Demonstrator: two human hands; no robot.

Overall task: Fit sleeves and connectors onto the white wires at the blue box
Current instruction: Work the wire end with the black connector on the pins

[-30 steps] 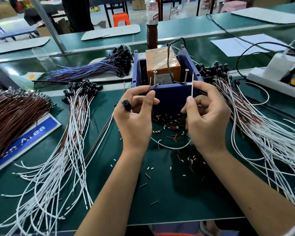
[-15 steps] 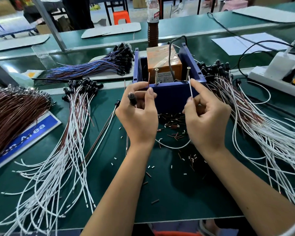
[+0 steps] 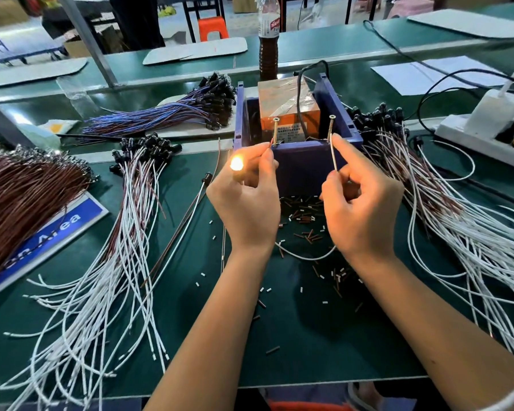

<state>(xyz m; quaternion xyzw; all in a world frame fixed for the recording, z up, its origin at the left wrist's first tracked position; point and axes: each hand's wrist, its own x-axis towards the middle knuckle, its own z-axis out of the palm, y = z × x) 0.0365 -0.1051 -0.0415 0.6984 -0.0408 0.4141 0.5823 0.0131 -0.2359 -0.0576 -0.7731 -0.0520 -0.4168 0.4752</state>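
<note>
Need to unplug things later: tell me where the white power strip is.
In the head view the white power strip lies at the far right of the green bench, beyond the right-hand bundle of white wires and right of the blue box.

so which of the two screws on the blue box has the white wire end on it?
The right-hand screw: the right hand holds the white wire up against it. The left-hand screw has none.
</note>
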